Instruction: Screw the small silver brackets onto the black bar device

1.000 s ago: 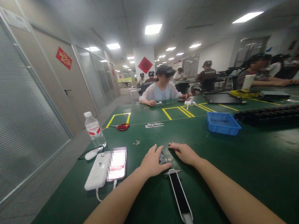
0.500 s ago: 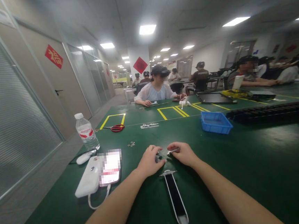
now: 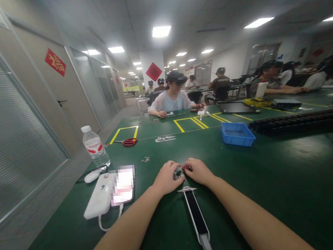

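Note:
My left hand (image 3: 169,178) is closed around a small grey metal part (image 3: 178,173) above the green table. Close against its right side, my right hand (image 3: 197,170) has its fingers pinched at the same part; what they hold is too small to make out. Just below the hands lies a long white-framed tool with a black middle (image 3: 196,212), a crossbar at its top and a grey end toward me. Several small metal rings (image 3: 145,159) lie to the left, and thin metal pieces (image 3: 165,138) lie farther back.
A blue bin (image 3: 237,135) stands at the right back. Red-handled scissors (image 3: 130,142), a water bottle (image 3: 95,146), a white power bank (image 3: 98,197) and a phone (image 3: 123,185) are on the left. Across the table (image 3: 277,193) sits a person (image 3: 173,99).
My right hand has moved left, up to my left hand, and the silvery piece at its fingertips no longer shows clearly. The view has shifted slightly.

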### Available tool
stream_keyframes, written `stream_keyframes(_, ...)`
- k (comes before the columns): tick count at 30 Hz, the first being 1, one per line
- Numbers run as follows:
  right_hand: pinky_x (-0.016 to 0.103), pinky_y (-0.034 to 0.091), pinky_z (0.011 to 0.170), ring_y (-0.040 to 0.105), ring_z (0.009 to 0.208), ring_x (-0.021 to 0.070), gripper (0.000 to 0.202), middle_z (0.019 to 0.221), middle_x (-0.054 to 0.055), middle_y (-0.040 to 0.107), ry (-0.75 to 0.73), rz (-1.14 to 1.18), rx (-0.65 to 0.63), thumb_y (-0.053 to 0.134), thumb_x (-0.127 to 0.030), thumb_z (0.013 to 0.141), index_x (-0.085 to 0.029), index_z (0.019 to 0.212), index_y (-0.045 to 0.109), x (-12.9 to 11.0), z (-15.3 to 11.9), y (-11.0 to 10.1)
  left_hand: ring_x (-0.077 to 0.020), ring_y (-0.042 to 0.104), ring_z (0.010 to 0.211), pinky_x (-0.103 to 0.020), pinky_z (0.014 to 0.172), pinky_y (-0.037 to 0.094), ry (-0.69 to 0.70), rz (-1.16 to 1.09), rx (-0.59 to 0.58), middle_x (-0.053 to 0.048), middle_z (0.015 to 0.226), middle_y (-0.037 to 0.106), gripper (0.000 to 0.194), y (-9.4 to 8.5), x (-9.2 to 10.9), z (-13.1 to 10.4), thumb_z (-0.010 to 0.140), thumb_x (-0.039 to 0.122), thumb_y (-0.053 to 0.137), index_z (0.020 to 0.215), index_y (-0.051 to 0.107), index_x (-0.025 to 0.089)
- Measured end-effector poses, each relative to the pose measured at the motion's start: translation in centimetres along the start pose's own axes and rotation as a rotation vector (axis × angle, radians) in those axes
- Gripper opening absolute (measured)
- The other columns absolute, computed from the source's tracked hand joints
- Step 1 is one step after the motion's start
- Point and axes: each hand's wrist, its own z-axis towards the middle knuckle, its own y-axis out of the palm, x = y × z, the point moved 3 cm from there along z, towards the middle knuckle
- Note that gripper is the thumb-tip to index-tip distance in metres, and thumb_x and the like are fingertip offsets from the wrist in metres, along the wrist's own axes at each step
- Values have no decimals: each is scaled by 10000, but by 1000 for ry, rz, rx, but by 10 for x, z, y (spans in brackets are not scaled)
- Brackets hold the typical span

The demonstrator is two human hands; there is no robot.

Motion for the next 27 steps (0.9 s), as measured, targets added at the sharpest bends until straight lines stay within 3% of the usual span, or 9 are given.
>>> stream_keyframes(4,233,423,644,581,659,136,156,723,23,669,-48,176,13,557,-149,730,-180,761,708,-2,2,4,-233,499,1125,-359,990,391,18,-14,-29,-79,1202,559,402,4,-4,-1,773,280,593,1168,571,209)
stream_keyframes(7,263,454,658,612,658,155,176,733,36,698,51,354,121,550,-235,742,-170,799,703,14,2,-1,-237,453,1207,-377,1035,352,5,26,-49,-69,1309,514,525,7,-7,-1,796,316,582,1304,481,236)
stream_keyframes(11,267,460,606,605,612,162,191,681,40,680,208,442,261,557,-263,691,-149,787,677,35,0,-5,-241,490,1166,-381,993,388,-12,120,-62,-71,1282,551,389,11,-7,1,825,362,548,1188,607,236)
stream_keyframes(14,260,455,599,603,616,157,189,680,33,674,190,448,253,545,-269,690,-158,778,670,34,0,-4,-228,525,1118,-358,955,412,-43,139,-41,-65,1225,599,298,13,-7,5,828,346,550,1070,682,232)
stream_keyframes(20,237,417,577,563,604,137,192,668,20,659,62,303,85,529,-260,736,-164,786,687,9,-6,-12,-210,590,989,-334,884,432,-107,105,28,-61,975,702,178,14,-11,9,825,253,559,807,725,190)
stream_keyframes(27,201,326,490,449,527,94,299,573,-9,554,4,374,-384,543,-400,800,-139,756,681,-23,-36,-28,-198,580,929,-321,847,431,-119,120,50,-50,952,679,114,6,-9,-2,806,184,566,731,651,175)
